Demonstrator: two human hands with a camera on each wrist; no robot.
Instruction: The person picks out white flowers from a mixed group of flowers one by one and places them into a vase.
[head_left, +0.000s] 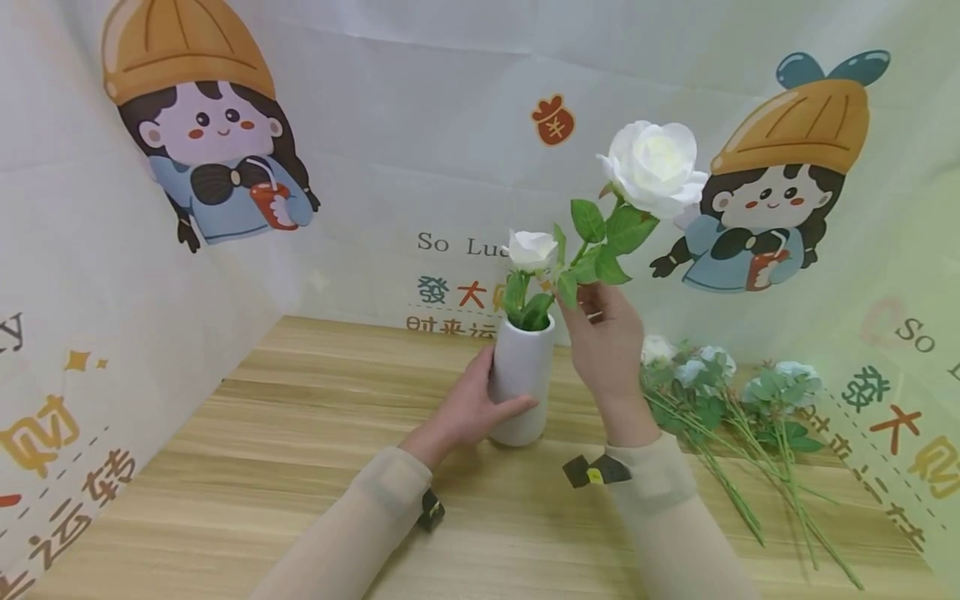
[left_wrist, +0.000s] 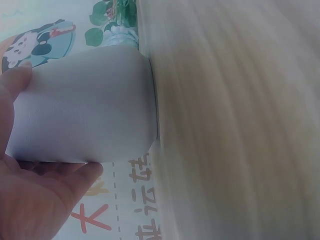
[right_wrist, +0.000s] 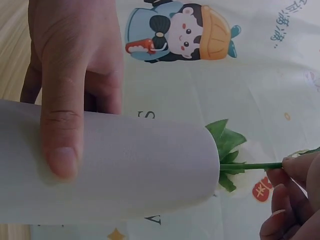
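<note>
A white vase [head_left: 521, 379] stands upright on the wooden table, with my left hand [head_left: 474, 402] curled round its lower body, thumb across the front. In the left wrist view, the fingers lie along the side of the vase [left_wrist: 90, 105]. One white rose [head_left: 531, 250] sits in the vase with its leaves at the rim. My right hand [head_left: 609, 335] pinches the stem of a larger white rose [head_left: 654, 169], which leans up to the right. In the right wrist view, its green stem [right_wrist: 252, 166] runs from the fingertips into the vase mouth.
Several artificial flowers [head_left: 705, 375] with long green stems [head_left: 787, 492] lie on the table [head_left: 322, 467] at the right. A printed cloth [head_left: 390, 150] with cartoon figures hangs behind and along both sides. Dark straps [head_left: 596, 472] are at the cuffs.
</note>
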